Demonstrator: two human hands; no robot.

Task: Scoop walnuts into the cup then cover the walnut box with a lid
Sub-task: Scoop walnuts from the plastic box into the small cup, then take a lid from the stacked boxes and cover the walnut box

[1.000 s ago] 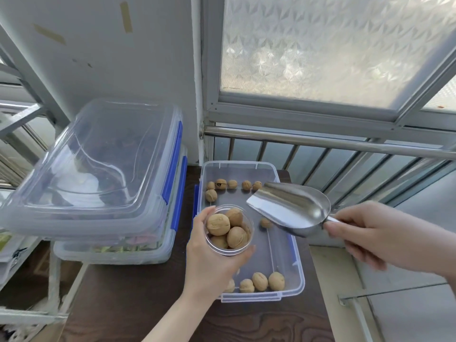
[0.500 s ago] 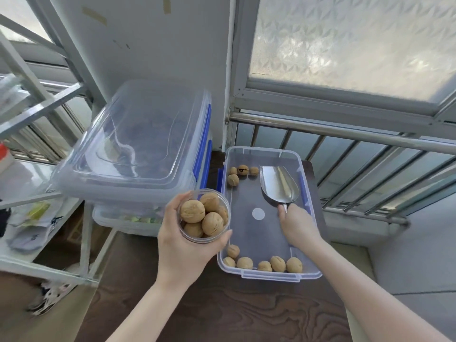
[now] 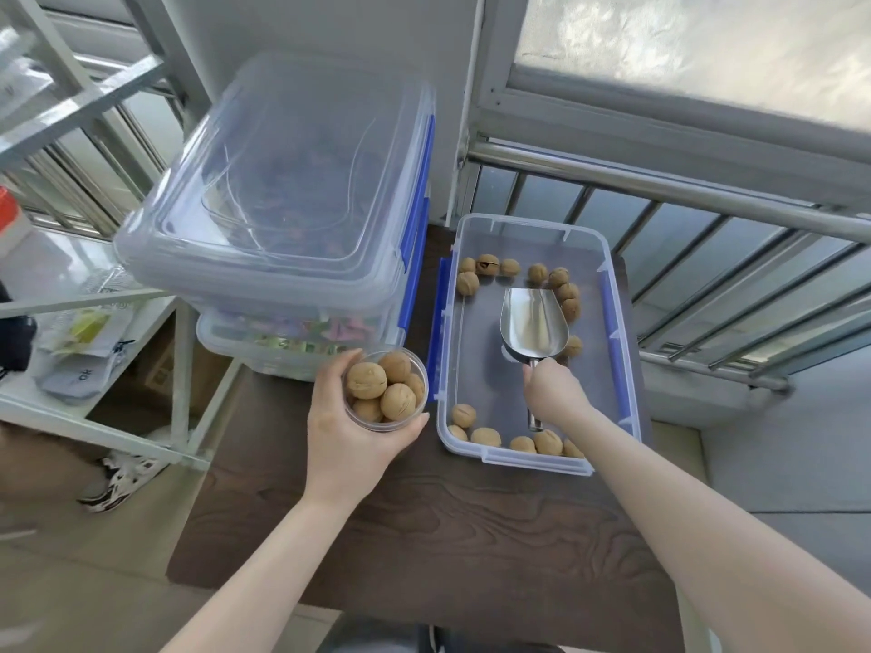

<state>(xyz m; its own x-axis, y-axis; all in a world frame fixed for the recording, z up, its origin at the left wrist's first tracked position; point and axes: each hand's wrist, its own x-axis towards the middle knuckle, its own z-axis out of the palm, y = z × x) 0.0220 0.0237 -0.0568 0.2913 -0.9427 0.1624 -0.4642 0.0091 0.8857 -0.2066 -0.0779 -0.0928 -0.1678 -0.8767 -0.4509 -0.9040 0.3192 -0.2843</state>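
A clear walnut box (image 3: 608, 369) with blue clips sits on the dark wooden table, with several walnuts (image 3: 485, 435) along its near and far ends. My right hand (image 3: 554, 393) grips the handle of a metal scoop (image 3: 532, 327), which lies empty inside the box. My left hand (image 3: 349, 431) holds a clear cup (image 3: 384, 391) full of walnuts just left of the box. A clear lid (image 3: 292, 172) rests tilted on top of the stacked boxes to the left.
Two stacked clear boxes (image 3: 301, 341) with blue clips stand left of the walnut box. A white metal shelf (image 3: 94, 299) with bags is at far left. A metal railing (image 3: 683, 195) and a frosted window run behind the table (image 3: 424, 525).
The scoop went from tilted over the cup down into the box. My left hand carried the cup left, out of the box. The camera view shifted left.
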